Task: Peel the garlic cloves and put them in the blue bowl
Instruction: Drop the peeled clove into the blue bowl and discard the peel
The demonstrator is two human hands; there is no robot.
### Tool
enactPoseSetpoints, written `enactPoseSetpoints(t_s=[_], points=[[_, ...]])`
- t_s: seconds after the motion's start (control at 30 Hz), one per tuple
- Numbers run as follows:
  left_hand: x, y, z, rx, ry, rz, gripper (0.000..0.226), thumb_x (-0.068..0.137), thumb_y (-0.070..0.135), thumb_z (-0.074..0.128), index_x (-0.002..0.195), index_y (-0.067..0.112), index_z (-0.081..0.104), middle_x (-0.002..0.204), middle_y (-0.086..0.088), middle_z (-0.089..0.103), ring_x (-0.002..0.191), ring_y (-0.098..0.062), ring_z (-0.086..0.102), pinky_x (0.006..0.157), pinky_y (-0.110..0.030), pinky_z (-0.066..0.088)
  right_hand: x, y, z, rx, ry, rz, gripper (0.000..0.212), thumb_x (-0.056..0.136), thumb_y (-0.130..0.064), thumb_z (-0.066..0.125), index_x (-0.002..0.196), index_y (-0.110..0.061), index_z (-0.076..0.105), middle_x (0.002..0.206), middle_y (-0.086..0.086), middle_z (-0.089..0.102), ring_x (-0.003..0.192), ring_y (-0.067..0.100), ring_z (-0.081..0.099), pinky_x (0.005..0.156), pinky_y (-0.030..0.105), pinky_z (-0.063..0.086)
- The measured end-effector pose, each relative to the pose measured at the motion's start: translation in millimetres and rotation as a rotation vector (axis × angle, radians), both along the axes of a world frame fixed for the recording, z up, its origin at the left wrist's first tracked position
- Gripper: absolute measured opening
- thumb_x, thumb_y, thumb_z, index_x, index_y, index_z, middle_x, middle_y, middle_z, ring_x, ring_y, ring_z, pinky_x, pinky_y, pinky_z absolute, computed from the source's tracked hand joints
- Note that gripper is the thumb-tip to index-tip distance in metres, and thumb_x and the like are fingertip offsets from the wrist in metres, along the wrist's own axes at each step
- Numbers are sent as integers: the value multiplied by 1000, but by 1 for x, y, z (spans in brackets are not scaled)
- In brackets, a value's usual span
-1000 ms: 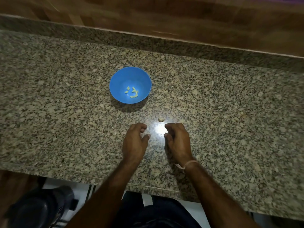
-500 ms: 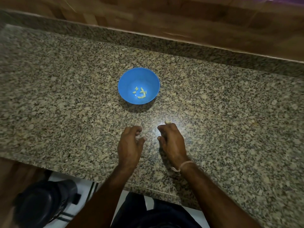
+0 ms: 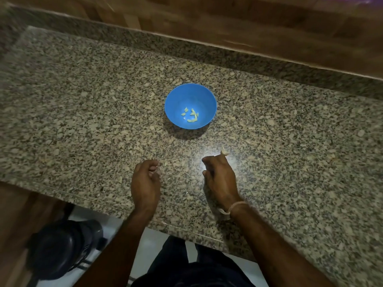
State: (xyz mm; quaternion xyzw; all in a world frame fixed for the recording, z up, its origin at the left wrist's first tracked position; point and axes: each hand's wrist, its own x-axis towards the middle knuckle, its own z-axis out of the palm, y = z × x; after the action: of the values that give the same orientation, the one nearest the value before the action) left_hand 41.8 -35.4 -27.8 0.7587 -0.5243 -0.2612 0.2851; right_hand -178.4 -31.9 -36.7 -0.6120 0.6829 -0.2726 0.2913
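Granite, speckled grey and tan and polished, makes up the whole surface (image 3: 72, 104), with a raised lip of the same stone along the back and brown wood panelling (image 3: 269, 21) above it. Pretty dim in here, apart from one bright glare spot on the stone between the hands.

Bottom left, below the front edge, there's a bulky black rounded object (image 3: 60, 247) on a pale white floor (image 3: 153, 247). It's too dark to say what it is. Dark trousers (image 3: 196, 270) show just right of that.

Next along is the left hand (image 3: 146, 180), resting on the stone near the front edge with its fingers (image 3: 152, 164) curled into a loose fist and the thumb tucked against them. Can't tell if anything's in there.

The round blue plastic bowl (image 3: 176, 96) sits further back, well apart from both hands, with a few pale peeled garlic cloves (image 3: 191, 116) in the bottom.

Then the right hand (image 3: 220, 177), fingers (image 3: 211, 159) bent under too. The small pale unpeeled garlic clove (image 3: 224, 152) pokes out right at the far right tip of those fingers, touching them. Whether it's pinched or just lying on the stone against them, I honestly can't tell. A pale thread band (image 3: 237, 206) is tied round that wrist.
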Motion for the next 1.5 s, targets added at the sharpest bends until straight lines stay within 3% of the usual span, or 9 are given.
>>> enactPoseSetpoints(t_s=[0.27,0.53,0.7,0.87,1.03,1.2,1.37,1.43,1.5], points=[[1,-11,0,-19,-54,-116,24,92,27,78,111,30,65,105,9,59,88,-15,63,70,-33,54,21,-4,2,15,53,34,32,93,-5,67,122,-18,68,113,3,59,100,26,63,81,40,55],[9,-24,3,-28,-180,-256,11,94,22,71,93,31,65,94,11,59,84,-15,59,65,-32,49,28,-3,4,11,73,-25,30,93,-7,68,120,-20,69,112,1,59,99,26,63,79,35,50],[-1,-37,24,-124,-40,-232,11,100,20,63,95,29,64,98,13,61,83,-12,62,65,-30,48,31,-3,6,17,45,-65,27,95,-11,68,120,-20,69,109,0,60,98,26,64,82,39,54],[-38,-104,64,-241,-9,-259,3,98,21,68,95,23,70,102,8,66,87,-13,61,67,-28,38,33,-6,9,17,18,-125,23,95,-15,69,117,-20,70,106,-1,61,96,24,65,84,44,55],[-52,-145,65,-215,-57,-307,7,95,21,71,100,24,74,106,4,70,97,-23,67,77,-37,52,26,-2,12,-54,-80,-228,25,94,-5,68,116,-16,73,112,-1,68,103,16,71,92,40,59],[-45,-134,56,-269,14,-282,6,93,21,73,97,24,71,104,6,69,88,-18,67,70,-33,51,-6,1,18,-181,-122,-497,30,95,4,65,122,-10,70,115,1,62,99,18,71,90,32,59],[-48,-101,51,-305,79,-283,9,95,13,68,96,21,70,101,4,66,78,-2,56,67,-20,42,-25,-10,18,-121,-37,-407,44,94,5,67,136,-8,66,123,3,57,113,10,58,99,29,52],[-52,-76,45,-260,109,-333,11,94,10,68,95,21,70,95,7,65,76,1,55,66,-10,37,-26,-16,14,-133,33,-333,35,91,0,71,125,-11,71,115,4,61,108,22,59,90,35,52],[-58,-54,31,-135,139,-336,12,93,13,69,97,24,71,92,8,67,78,5,59,67,-17,42,-25,-18,9,-145,92,-267,18,91,-1,71,105,-12,74,102,4,62,98,27,58,78,37,49]])
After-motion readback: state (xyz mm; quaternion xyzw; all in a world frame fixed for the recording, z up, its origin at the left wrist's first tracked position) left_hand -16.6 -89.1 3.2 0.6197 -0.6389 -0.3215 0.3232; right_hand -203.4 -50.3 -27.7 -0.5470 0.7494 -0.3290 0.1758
